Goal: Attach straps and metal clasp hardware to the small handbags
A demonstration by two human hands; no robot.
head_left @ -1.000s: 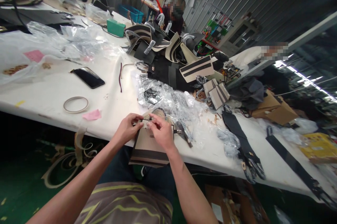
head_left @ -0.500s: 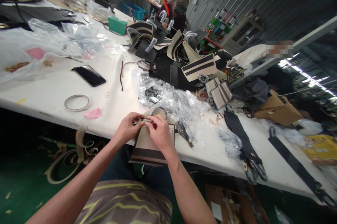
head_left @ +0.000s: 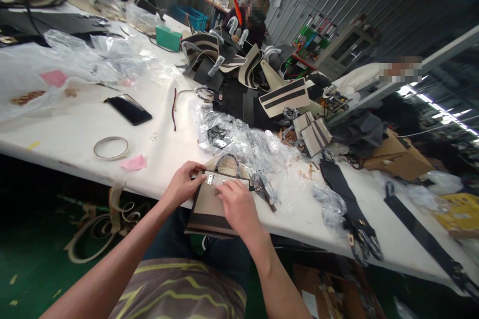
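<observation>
A small beige handbag [head_left: 207, 204] with dark trim and a dark band leans over the near edge of the white table [head_left: 75, 129]. My left hand [head_left: 183, 182] grips the bag's upper left corner, fingers curled over its top edge. My right hand [head_left: 239, 207] lies on the bag's front, fingers bent, fingertips near the top flap. A small metal clasp [head_left: 210, 178] shows on the flap between my hands. The bag's dark round handle [head_left: 227, 159] sticks up behind it.
Crumpled clear plastic wrap [head_left: 243, 144] lies just beyond the bag. A black phone [head_left: 128, 109], a tape ring [head_left: 111, 147] and a pink slip [head_left: 133, 163] sit to the left. Black straps [head_left: 348, 204] lie to the right. Stacked bag parts [head_left: 258, 89] and a seated person [head_left: 251, 19] are farther back.
My right hand has slid down from the flap's top edge onto the bag's front, uncovering the metal clasp. My left hand stays at the upper left corner.
</observation>
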